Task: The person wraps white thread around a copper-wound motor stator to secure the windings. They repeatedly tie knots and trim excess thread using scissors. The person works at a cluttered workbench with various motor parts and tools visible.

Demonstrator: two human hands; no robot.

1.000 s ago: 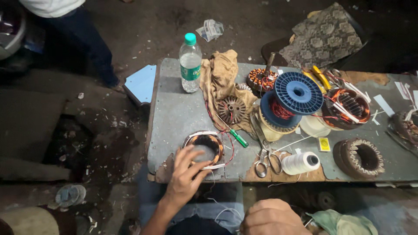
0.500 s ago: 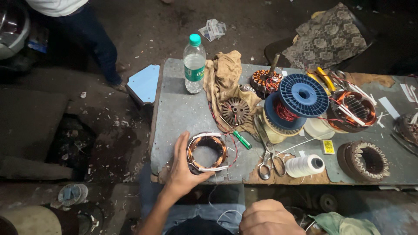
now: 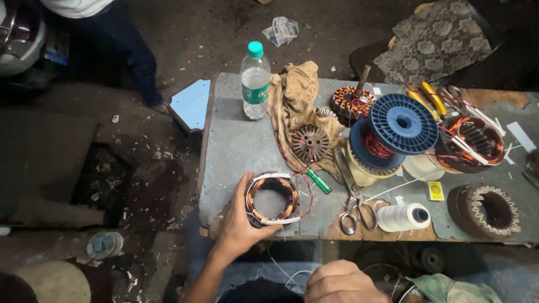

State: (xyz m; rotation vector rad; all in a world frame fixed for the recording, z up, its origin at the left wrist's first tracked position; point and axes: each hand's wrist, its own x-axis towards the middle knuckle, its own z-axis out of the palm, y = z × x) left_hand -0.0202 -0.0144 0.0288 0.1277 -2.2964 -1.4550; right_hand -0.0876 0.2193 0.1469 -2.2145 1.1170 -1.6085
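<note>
The left hand (image 3: pixel 238 221) grips a copper-wound stator ring (image 3: pixel 273 198) sitting right at the workbench's (image 3: pixel 230 146) near edge, with bare metal stretching beyond it up to the water bottle (image 3: pixel 255 81). Just right lie a green screwdriver (image 3: pixel 318 181) and scissors (image 3: pixel 355 207). The right hand (image 3: pixel 337 280) is a loose fist below the bench, holding nothing visible.

On my worktop (image 3: pixel 236 151) a capped water bottle (image 3: pixel 255 82) stands at the far left corner beside a tan rag (image 3: pixel 295 98), with scissors (image 3: pixel 353 205) and a white thread spool (image 3: pixel 402 217) by the near edge.
</note>
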